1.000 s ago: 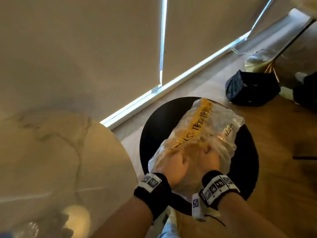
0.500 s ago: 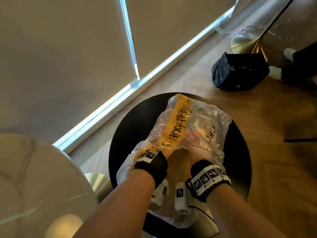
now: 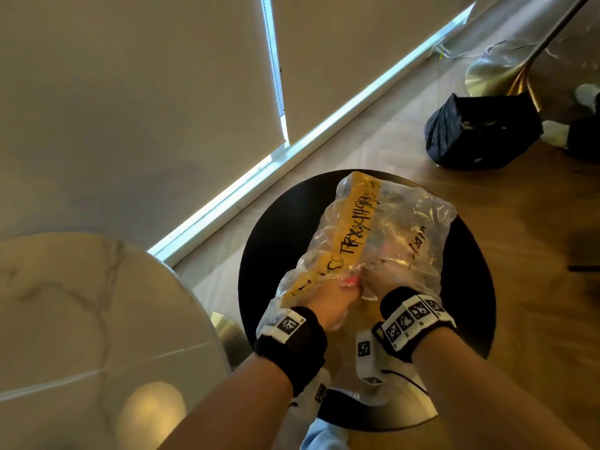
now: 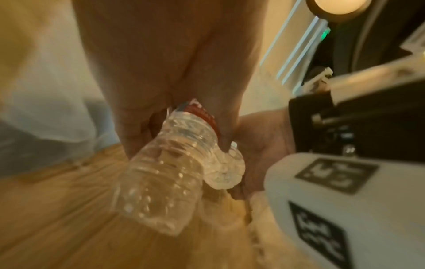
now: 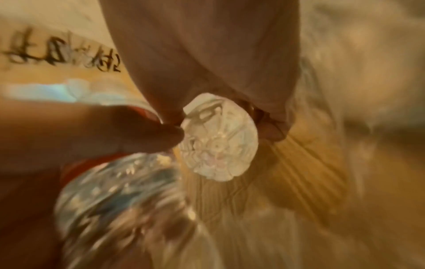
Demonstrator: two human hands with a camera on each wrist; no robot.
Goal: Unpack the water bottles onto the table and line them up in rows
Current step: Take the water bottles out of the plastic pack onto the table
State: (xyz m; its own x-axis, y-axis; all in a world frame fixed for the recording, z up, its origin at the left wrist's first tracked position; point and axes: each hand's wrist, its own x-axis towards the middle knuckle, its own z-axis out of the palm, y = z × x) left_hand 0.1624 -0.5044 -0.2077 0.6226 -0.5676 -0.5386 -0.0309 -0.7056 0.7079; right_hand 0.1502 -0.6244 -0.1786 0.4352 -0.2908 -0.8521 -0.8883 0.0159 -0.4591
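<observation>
A clear plastic bag (image 3: 399, 228) with a yellow written-on tape strip lies on a round black side table (image 3: 279, 241). Both my hands are inside its near, open end. My left hand (image 3: 337, 292) grips a clear water bottle (image 4: 165, 178) with a red label around its middle, base pointing back toward my wrist. Right beside it, my right hand (image 3: 373, 282) grips a second water bottle (image 5: 218, 140), seen base-on. The two hands touch. Any other bottles in the bag are blurred behind the crinkled plastic.
A round marble table (image 3: 65, 319) stands close on the left, its edge near the black table. On the wooden floor at the back right sit a black bag (image 3: 480, 134) and a gold lamp base (image 3: 496, 73). Window blinds close off the far side.
My hands went from lying on top of the bag into its open end and closed on two bottles. A red label now shows between them. My head has turned right.
</observation>
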